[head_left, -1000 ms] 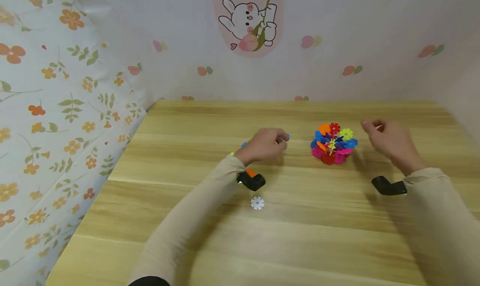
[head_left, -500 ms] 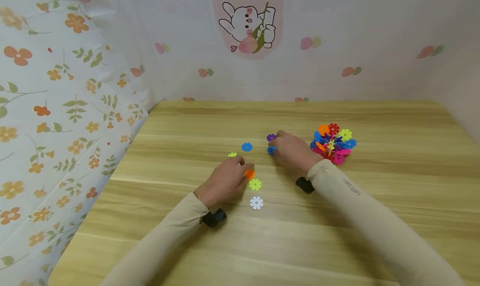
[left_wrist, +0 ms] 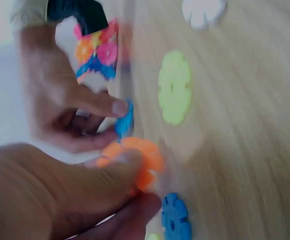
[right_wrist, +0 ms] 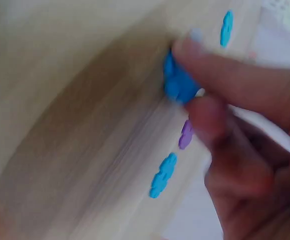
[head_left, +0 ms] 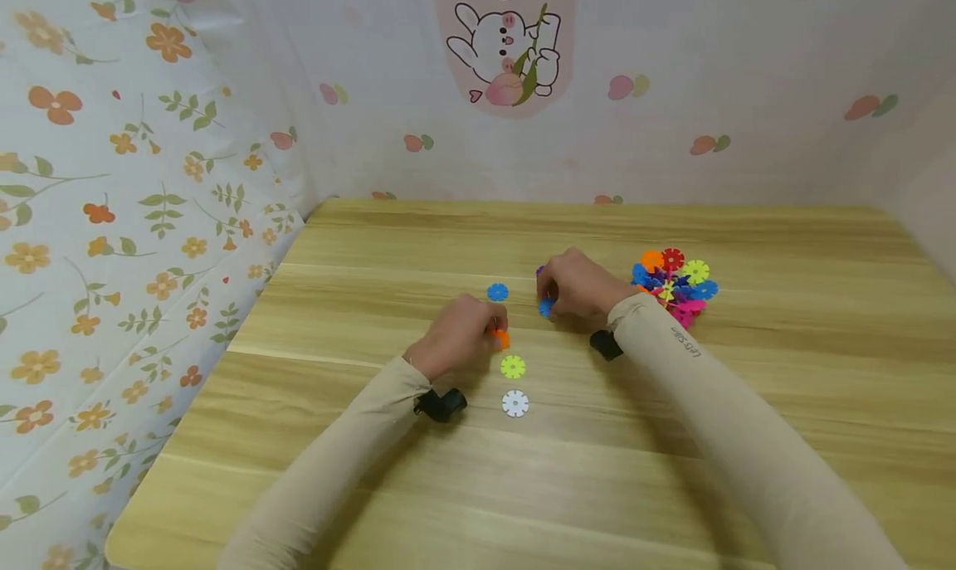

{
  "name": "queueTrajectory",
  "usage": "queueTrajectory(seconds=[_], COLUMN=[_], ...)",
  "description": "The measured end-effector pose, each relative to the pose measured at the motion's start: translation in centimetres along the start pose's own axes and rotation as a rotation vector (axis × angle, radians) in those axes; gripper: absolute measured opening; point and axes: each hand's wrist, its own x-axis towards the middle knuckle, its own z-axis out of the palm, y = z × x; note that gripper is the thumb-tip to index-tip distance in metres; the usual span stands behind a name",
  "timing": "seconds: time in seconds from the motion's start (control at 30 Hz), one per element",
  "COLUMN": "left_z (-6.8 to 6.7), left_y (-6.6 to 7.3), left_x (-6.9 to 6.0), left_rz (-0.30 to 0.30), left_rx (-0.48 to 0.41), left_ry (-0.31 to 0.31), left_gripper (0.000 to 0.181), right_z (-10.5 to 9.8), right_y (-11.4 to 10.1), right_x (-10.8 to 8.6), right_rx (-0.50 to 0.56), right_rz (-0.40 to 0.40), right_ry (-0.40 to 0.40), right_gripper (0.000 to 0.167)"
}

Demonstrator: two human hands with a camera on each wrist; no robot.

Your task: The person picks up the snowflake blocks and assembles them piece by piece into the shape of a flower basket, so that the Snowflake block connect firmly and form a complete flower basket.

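Observation:
My left hand (head_left: 459,333) pinches an orange notched plastic disc (left_wrist: 147,160) between thumb and fingers, just off the table. To its right, my right hand (head_left: 582,286) pinches a blue notched disc (right_wrist: 178,85) by its edge. A purple disc (right_wrist: 185,135) lies just beyond the right hand, mostly covered by it in the head view. Another blue disc (head_left: 497,292) lies flat between the hands, farther back. Nearer the body are a yellow-green disc (head_left: 512,367) and a white disc (head_left: 515,403), both flat on the wood.
A cluster of many joined coloured discs (head_left: 675,288) stands right of the right hand, partly behind that forearm. The wooden table (head_left: 597,487) meets a patterned cloth (head_left: 358,56) at the back and left. Black straps with a camera (head_left: 442,405) sit at the wrists.
My right hand has come left from beside the cluster and picked up the blue disc. The left hand went left and nearer, then took hold of the orange disc.

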Motion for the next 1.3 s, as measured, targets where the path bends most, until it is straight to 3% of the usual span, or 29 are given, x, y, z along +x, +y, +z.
queueTrajectory(seconds=[0.07, 0.2, 0.27, 0.37, 0.47, 0.6, 0.73, 0.87, 0.93, 1.0, 1.07, 1.13, 1.2, 1.3], left_z=[0.0, -0.2, -0.5, -1.1, -1.9, -3.0, -3.9, -4.5, -4.5, -4.3, -4.0, -3.6, -3.3, -3.0], left_y=[-0.3, -0.2, 0.2, 1.1, 2.1, 3.8, 5.2, 5.8, 5.8, 5.4, 4.8, 3.9, 2.9, 1.7], left_x=[0.1, 0.0, -0.2, -0.6, -1.2, -1.9, -2.4, -2.3, -1.9, -1.4, -1.0, -0.9, -1.0, -1.1], left_rz=[-0.079, -0.224, -0.280, -0.308, -0.279, -0.182, -0.108, -0.078, -0.074, -0.089, -0.109, -0.140, -0.171, -0.215], left_rx=[-0.150, -0.609, -0.828, -1.033, -1.129, -1.169, -1.141, -1.116, -1.134, -1.162, -1.197, -1.224, -1.242, -1.282], left_ry=[-0.012, -0.027, -0.028, -0.003, 0.041, 0.099, 0.134, 0.156, 0.148, 0.134, 0.133, 0.153, 0.183, 0.212], left_gripper=[0.009, 0.020, 0.026, 0.027, 0.023, 0.021, 0.019, 0.016, 0.016, 0.017, 0.021, 0.027, 0.032, 0.031], right_z=[0.0, -0.5, -0.9, -1.5, -1.8, -1.7, -1.5, -1.3, -1.2, -1.0, -0.6, 0.1, 1.2, 3.1], right_y=[0.5, 0.2, -0.5, -2.0, -3.5, -5.2, -6.3, -6.8, -6.7, -6.4, -6.0, -5.7, -5.6, -6.4], right_x=[-0.2, -1.8, -3.1, -5.5, -7.2, -8.3, -8.8, -9.1, -9.1, -8.9, -8.5, -7.9, -7.2, -6.4], right_rx=[0.076, 0.183, 0.232, 0.299, 0.315, 0.245, 0.195, 0.228, 0.302, 0.430, 0.565, 0.629, 0.545, 0.267], right_rz=[-0.023, -0.046, -0.065, -0.120, -0.215, -0.324, -0.410, -0.431, -0.373, -0.266, -0.119, 0.008, 0.044, -0.043], right_ry=[-0.015, -0.001, 0.052, 0.225, 0.426, 0.632, 0.763, 0.815, 0.797, 0.721, 0.603, 0.454, 0.292, 0.131], right_gripper=[0.011, 0.011, 0.011, 0.012, 0.014, 0.016, 0.019, 0.020, 0.022, 0.030, 0.038, 0.035, 0.030, 0.028])
